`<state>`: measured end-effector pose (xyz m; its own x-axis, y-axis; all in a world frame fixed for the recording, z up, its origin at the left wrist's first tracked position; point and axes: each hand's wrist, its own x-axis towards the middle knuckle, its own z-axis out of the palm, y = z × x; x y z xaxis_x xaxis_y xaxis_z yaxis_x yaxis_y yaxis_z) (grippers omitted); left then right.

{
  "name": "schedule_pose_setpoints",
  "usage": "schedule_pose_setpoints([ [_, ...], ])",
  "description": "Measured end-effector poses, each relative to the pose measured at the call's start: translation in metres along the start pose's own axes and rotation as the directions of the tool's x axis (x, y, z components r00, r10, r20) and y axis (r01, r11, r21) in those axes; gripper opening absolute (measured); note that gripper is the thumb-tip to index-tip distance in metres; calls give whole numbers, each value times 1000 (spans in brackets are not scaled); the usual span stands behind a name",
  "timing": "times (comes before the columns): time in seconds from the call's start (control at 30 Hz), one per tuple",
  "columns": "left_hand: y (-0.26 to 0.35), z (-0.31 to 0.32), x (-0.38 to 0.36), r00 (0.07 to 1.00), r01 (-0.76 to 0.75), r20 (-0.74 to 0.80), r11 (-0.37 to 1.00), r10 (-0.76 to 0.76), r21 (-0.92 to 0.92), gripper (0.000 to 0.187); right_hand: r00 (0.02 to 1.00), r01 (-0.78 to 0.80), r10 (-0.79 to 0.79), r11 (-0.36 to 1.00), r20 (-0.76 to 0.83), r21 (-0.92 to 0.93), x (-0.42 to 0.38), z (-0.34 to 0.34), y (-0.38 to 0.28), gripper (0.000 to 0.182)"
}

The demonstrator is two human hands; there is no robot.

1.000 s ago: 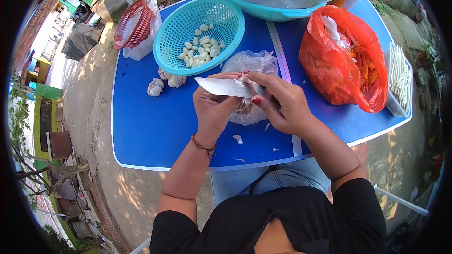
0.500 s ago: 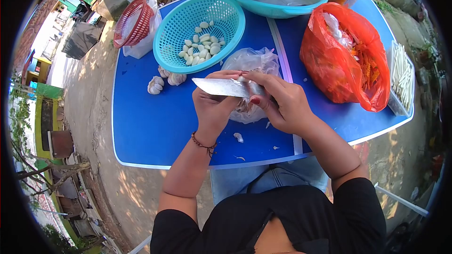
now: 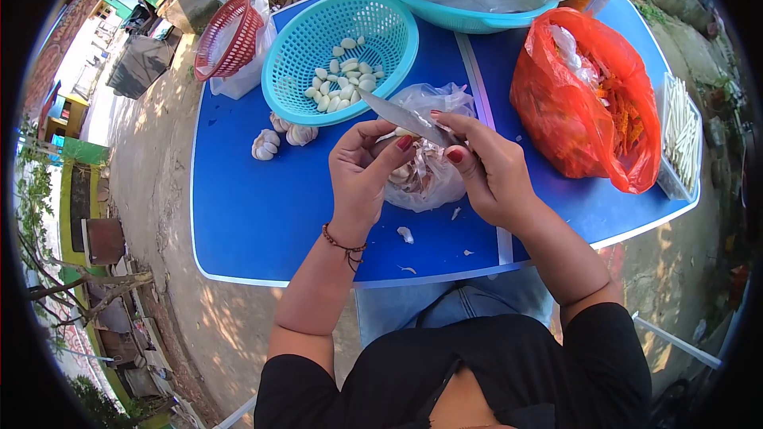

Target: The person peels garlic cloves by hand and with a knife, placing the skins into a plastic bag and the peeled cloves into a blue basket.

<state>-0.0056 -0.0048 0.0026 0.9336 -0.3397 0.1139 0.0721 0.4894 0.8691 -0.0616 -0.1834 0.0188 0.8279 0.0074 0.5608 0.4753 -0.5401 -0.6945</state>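
Observation:
My right hand (image 3: 491, 171) is closed on a knife (image 3: 401, 117), whose blade points up and left toward the basket. My left hand (image 3: 362, 167) pinches something small and pale, probably a garlic clove, mostly hidden by the fingers near the blade. Below both hands lies a clear plastic bag (image 3: 445, 183) with garlic skins and cloves in it. Peeled white cloves (image 3: 347, 83) sit in the turquoise basket (image 3: 278, 71), just beyond my left hand. Whole garlic bulbs (image 3: 265, 144) rest on the blue table (image 3: 246, 222) beside that basket.
A red plastic bag (image 3: 556, 119) with orange-red contents stands at the right, next to a box of white sticks (image 3: 679, 135). A red basket (image 3: 238, 40) is at the far left. Another turquoise basin (image 3: 477, 22) holds clear containers at the back. Skin scraps (image 3: 405, 234) lie near the front edge.
The knife blade has tilted, its tip now raised toward the basket instead of lying nearly level. My hands have moved slightly apart, and my left thumb now shows in front of the fingers.

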Motion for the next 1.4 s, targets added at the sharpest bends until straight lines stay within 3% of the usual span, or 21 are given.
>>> schedule_pose_setpoints([
  [0.1, 0, 5, -1, 1000, -30, -4, 1000, 30, 4, 29, 997, 61, -59, 997, 42, -44, 0, 2, -5, 33],
  [0.2, -2, 2, -1, 994, -83, 69, 996, 80, 45, 31, 994, 12, -4, 997, 106, -72, -2, 0, -10, 33],
  [0.63, -4, 5, -5, 999, -49, -16, 998, 49, -24, 28, 994, -9, 11, 1000, 111, -11, 0, 0, -6, 34],
  [0.87, -6, 1, -2, 994, -107, 27, 994, 107, 7, 29, 995, 10, -8, 1000, 97, -24, 0, 2, -11, 39],
  [1.4, -5, 0, -5, 997, -75, 5, 997, 75, 1, 33, 991, -5, 8, 1000, 133, -26, 2, -3, -13, 41],
])
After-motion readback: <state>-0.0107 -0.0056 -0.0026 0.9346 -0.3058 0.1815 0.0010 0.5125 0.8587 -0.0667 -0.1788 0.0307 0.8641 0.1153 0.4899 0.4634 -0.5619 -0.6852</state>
